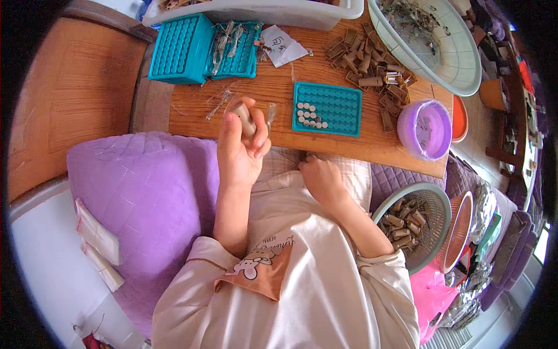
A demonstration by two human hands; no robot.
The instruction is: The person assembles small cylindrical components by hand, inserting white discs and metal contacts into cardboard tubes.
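My left hand (243,142) is raised above the near edge of the table, fingers curled round a short brown cardboard tube (244,120). A thin, shiny clear strand (271,114) shows beside its fingers. My right hand (323,179) rests low at the table's near edge, over my lap. Its fingers are curled in, and whatever they may hold is hidden. Beyond that hand lies a teal tray (343,110) with rows of round hollows, several of them filled with small white discs (307,115).
Brown cardboard pieces (363,55) are heaped at the back right, beside a pale green basket (474,70) and a purple bowl (405,136). Stacked teal trays (180,49) and wire bundles (229,41) are at the back left. A grey-green basket (439,232) of tubes stands right.
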